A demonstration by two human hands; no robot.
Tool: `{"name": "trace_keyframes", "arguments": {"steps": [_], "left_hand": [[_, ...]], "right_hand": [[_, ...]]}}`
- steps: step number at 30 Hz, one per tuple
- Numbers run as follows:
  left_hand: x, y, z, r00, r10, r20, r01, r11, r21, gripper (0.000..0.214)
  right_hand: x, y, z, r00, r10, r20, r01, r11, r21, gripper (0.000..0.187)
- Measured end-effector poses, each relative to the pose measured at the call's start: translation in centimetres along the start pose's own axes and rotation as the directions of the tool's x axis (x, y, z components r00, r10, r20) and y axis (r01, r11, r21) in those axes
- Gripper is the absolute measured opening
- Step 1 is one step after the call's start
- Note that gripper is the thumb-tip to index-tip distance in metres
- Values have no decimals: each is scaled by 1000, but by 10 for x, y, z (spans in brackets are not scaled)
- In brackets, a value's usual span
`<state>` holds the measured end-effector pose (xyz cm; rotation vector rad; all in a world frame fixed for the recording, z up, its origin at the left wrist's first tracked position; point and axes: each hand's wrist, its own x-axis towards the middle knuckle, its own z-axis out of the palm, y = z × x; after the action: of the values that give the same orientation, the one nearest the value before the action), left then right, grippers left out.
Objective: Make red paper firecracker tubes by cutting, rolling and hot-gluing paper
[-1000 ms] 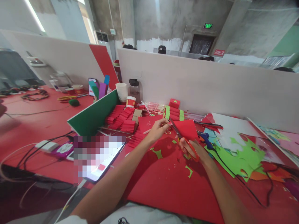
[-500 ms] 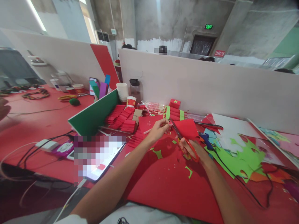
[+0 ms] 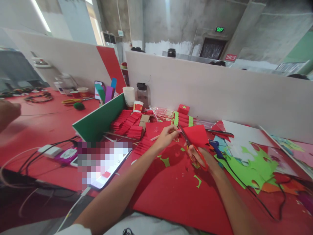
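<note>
My right hand point(image 3: 195, 154) grips a pair of scissors point(image 3: 203, 163) with orange-red handles and dark blades, which point up and left. Pinched in the fingertips of my left hand point(image 3: 168, 134) is a small piece of pale red paper point(image 3: 179, 130), right at the blade tips. The piece is too small for its shape to be told. Just behind the blades lies a flat sheet of red paper point(image 3: 197, 133). Green paper scraps point(image 3: 165, 161) are scattered under and in front of my hands on the red tabletop point(image 3: 176, 199).
Folded red paper strips point(image 3: 126, 120) lie at a green divider point(image 3: 100, 119). A lit phone point(image 3: 110, 166) rests by my left forearm. To the right are a blue glue gun point(image 3: 216, 149) with a black cord and cut green paper point(image 3: 259, 166). Another person's hand point(image 3: 9, 114) is at the far left.
The other person's hand at the left edge has come further into view. My hands, the scissors and the small paper piece stay almost in place.
</note>
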<state>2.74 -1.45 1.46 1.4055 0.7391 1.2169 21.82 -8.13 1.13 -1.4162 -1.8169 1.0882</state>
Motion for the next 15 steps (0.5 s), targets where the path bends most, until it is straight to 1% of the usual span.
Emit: {"name": "trace_keyframes", "arguments": {"steps": [6, 11, 15], "left_hand": [[0, 2, 1, 1000, 4, 2, -4, 1000, 2, 27], [0, 2, 1, 1000, 8, -7, -8, 1000, -8, 25], [0, 1, 1, 1000, 8, -6, -8, 1000, -13, 25]], "right_hand": [[-3, -11, 0, 998, -58, -4, 58, 998, -24, 57], [-6, -19, -1, 999, -36, 7, 36, 998, -53, 60], [-4, -14, 0, 999, -35, 17, 37, 995, -89, 59]]}}
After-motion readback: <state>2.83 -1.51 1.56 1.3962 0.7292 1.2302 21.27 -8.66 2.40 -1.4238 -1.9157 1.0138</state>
